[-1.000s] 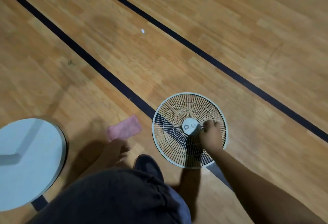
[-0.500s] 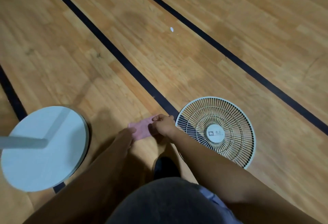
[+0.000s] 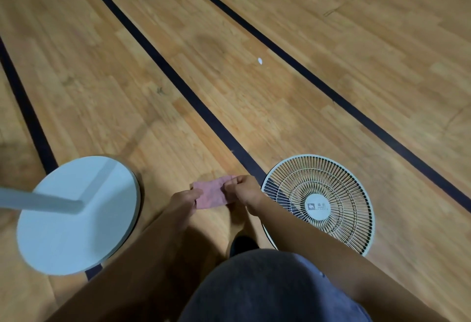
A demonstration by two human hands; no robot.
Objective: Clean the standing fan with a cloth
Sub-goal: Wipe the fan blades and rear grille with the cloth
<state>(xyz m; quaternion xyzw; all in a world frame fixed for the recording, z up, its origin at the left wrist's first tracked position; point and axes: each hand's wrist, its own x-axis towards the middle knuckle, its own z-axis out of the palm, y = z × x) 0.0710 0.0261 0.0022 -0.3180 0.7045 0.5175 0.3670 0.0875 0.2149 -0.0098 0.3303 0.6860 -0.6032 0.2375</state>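
Head view is showing a wide wooden floor with dark lines. The round white fan base is sitting on it at the left. Its white pole is running off the left edge, so the top of the fan is cut off. The round white wire fan cover is lying flat at the right.

The small pink cloth is lying between base and cover, its long side running left to right. I cannot tell if it is touching the floor.

The right hand is pinching the cloth's right end with curled fingers. It is just beside the cover, so it is the nearer hand for wiping there. The left hand is touching the left end, but I cannot tell if it is gripping. The right arm is hiding part of the cover's near edge.
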